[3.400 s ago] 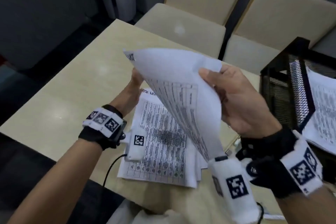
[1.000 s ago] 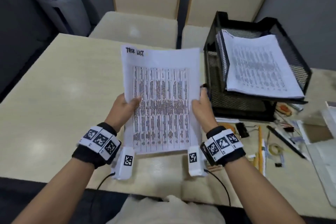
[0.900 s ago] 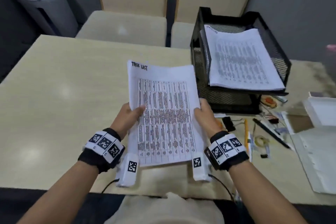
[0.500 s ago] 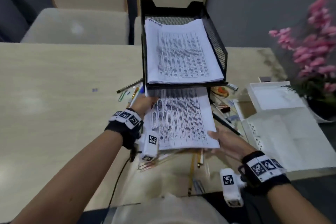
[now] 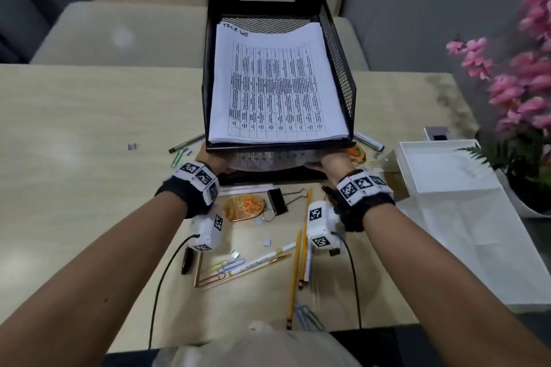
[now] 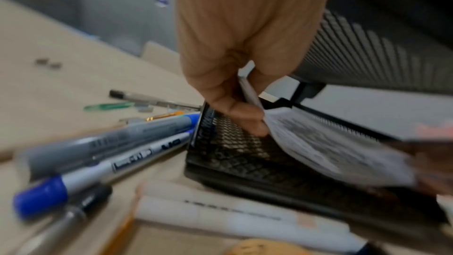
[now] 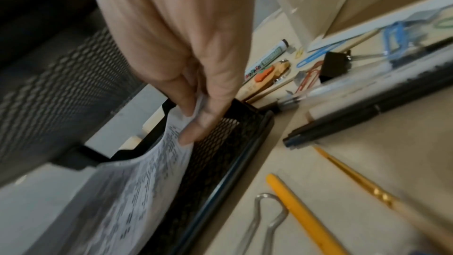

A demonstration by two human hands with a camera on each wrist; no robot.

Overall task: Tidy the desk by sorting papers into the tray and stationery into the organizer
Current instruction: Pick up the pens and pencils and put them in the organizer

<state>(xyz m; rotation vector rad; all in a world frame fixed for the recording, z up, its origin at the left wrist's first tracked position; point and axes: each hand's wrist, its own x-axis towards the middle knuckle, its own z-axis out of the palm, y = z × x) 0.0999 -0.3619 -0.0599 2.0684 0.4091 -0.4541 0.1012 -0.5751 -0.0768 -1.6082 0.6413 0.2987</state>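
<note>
A black mesh two-tier paper tray [image 5: 337, 62] stands on the desk; its top tier holds a stack of printed sheets [image 5: 277, 86]. A second stack of printed papers [image 5: 269, 159] [image 6: 326, 146] [image 7: 147, 170] lies mostly inside the lower tier, its near edge sticking out and sagging. My left hand [image 5: 216, 162] [image 6: 241, 104] pinches its left corner between thumb and fingers. My right hand [image 5: 331, 162] [image 7: 196, 115] pinches the right corner. Pens, pencils [image 5: 302, 244] and paper clips [image 5: 220, 271] lie loose in front of the tray.
A white organizer box [image 5: 447, 164] and a white sheet [image 5: 489, 247] sit at the right, with pink flowers [image 5: 524, 83] behind. Markers [image 6: 102, 154] lie left of the tray, a black binder clip [image 5: 278, 201] and an orange keyring tag [image 5: 244, 207] in front. Chairs stand behind the desk.
Both hands have carried the paper stack from the desk's left across to the tray and pushed it far into the lower tier; only its near edge now shows.
</note>
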